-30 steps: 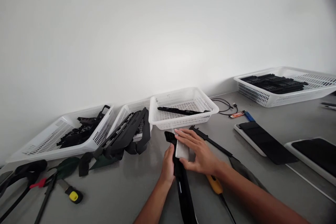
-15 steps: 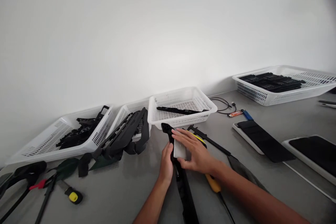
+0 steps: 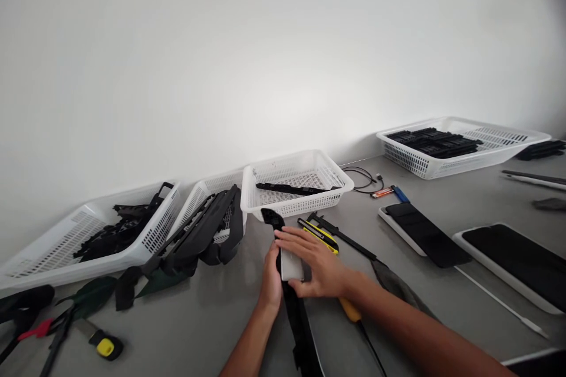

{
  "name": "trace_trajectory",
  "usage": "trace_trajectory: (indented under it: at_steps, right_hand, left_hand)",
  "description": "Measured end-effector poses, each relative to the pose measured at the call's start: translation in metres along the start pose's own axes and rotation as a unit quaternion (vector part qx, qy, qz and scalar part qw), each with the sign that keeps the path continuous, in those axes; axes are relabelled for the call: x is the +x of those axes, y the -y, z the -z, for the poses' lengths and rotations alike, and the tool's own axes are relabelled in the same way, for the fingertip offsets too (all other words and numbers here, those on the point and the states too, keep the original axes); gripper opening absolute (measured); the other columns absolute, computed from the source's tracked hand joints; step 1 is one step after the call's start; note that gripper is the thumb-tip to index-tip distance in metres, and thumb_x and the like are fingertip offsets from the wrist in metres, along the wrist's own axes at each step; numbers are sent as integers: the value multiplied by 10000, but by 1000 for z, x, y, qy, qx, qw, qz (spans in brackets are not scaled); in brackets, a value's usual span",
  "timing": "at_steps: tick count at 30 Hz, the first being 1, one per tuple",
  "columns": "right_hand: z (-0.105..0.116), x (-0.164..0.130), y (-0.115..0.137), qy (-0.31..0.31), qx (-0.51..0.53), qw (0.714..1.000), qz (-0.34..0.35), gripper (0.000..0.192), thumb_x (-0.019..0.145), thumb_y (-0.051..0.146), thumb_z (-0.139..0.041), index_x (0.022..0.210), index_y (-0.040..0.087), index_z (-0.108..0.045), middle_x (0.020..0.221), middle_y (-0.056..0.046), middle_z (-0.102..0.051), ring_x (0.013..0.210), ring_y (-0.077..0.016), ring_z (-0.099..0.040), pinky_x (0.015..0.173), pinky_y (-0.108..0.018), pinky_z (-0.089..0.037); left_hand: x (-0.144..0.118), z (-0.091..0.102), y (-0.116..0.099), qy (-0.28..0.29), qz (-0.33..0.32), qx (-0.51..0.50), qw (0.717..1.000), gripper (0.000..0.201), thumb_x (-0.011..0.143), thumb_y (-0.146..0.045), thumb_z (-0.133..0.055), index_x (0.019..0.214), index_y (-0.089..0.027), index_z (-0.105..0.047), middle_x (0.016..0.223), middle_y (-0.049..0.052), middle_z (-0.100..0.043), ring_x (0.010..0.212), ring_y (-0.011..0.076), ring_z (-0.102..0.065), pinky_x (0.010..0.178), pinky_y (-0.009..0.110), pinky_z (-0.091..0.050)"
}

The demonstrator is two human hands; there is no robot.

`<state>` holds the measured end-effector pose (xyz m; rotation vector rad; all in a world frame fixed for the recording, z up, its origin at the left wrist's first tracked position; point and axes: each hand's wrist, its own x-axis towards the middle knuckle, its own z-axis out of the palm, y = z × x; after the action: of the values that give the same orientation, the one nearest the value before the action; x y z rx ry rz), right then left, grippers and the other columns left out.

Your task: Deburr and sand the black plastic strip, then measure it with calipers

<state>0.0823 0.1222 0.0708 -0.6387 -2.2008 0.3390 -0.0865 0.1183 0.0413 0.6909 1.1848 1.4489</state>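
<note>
A long black plastic strip (image 3: 298, 321) lies on the grey table (image 3: 198, 318), running from near the front edge toward the baskets. My left hand (image 3: 269, 283) holds the strip's left side. My right hand (image 3: 316, 265) presses a small silver-grey block (image 3: 292, 265) onto the strip, fingers spread over it. A yellow and black utility knife (image 3: 318, 232) lies just beyond my right hand.
White baskets stand along the wall: one with black parts (image 3: 88, 230), one with long black pieces (image 3: 212, 218), one with a single strip (image 3: 296, 185), a large one far right (image 3: 455, 144). Two trays with black sheets (image 3: 420, 230) (image 3: 517, 259) lie right. Tools with yellow handles (image 3: 104, 346) (image 3: 351, 309) lie nearby.
The view has shifted right, so everything sits further left. Both hands and the grey block have stayed together on the strip; the utility knife has come into sight beyond my right hand.
</note>
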Motion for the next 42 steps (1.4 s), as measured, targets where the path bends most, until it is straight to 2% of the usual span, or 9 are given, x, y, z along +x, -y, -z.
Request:
trace_trajectory:
  at_steps: [4,10,16,19,24,27,32,38,42]
  right_hand:
    - [-1,-2,-7,-43,-15,998,-52,951,850,331,-766,1687,249,-321,1733,-142,-369,1596,-315,-384,1289,-566,-379]
    - [-2,-2,-15,-125,-25,984,-125,905,881,325,-764,1678,258,-341,1677,-156,-450,1545,-335,-454,1252,-588,-426]
    - [1,-2,-1,-81,-16,996,-30,863,859,403,-770,1627,252,-406,1640,-141,-504,1512,-325,-490,1240,-553,-444]
    - [4,-1,0,-73,-12,997,-4,890,853,399,-783,1635,266,-380,1655,-127,-487,1528,-310,-469,1250,-540,-437]
    - [11,1,-8,-97,-37,993,-49,799,898,365,-755,1610,258,-409,1648,-147,-486,1539,-333,-433,1244,-587,-424]
    - [11,0,-5,-106,-37,993,-48,756,888,360,-746,1575,259,-446,1629,-147,-508,1488,-336,-482,1213,-580,-447]
    - [6,0,3,-50,-11,999,-7,829,837,441,-774,1582,270,-453,1619,-128,-529,1462,-336,-515,1223,-557,-437]
    - [9,0,-8,-96,-49,991,-78,747,899,397,-759,1582,250,-493,1644,-144,-503,1482,-339,-488,1203,-588,-461]
    - [8,-1,-4,-65,-43,996,-42,788,879,432,-785,1588,237,-500,1648,-135,-507,1474,-332,-499,1217,-584,-456]
  left_hand:
    - [-12,-13,-8,45,40,-61,996,428,786,-531,-769,1031,-184,-822,1219,100,-822,1360,337,-647,1200,440,-466]
    - [-21,-14,-13,64,87,-6,994,503,739,-687,-781,703,-190,-715,886,109,-831,1148,352,-758,980,398,-604]
    - [-19,-13,-12,7,40,-29,999,460,735,-557,-829,1014,-192,-821,1203,83,-827,1370,324,-636,1186,396,-458]
    - [-20,-17,-13,32,71,-67,995,510,712,-582,-837,1010,-168,-820,1134,94,-834,1302,342,-670,1143,420,-494]
    - [-24,-21,-14,98,148,-69,982,509,673,-642,-854,814,-158,-781,838,70,-795,1093,337,-744,1001,388,-572]
    - [-21,-17,-11,76,102,-53,990,416,720,-578,-838,804,-176,-773,860,58,-798,1160,325,-722,1038,371,-550]
    - [-15,-7,-5,13,51,-14,998,272,786,-459,-802,847,-195,-778,964,50,-822,1186,311,-709,1057,392,-537]
    - [-21,-15,-10,20,52,-23,998,350,790,-512,-789,948,-201,-812,985,43,-833,1286,310,-686,1132,367,-498]
    - [-19,-12,-10,-9,10,-21,1000,419,834,-561,-750,1050,-209,-818,1188,68,-820,1390,321,-621,1172,384,-474]
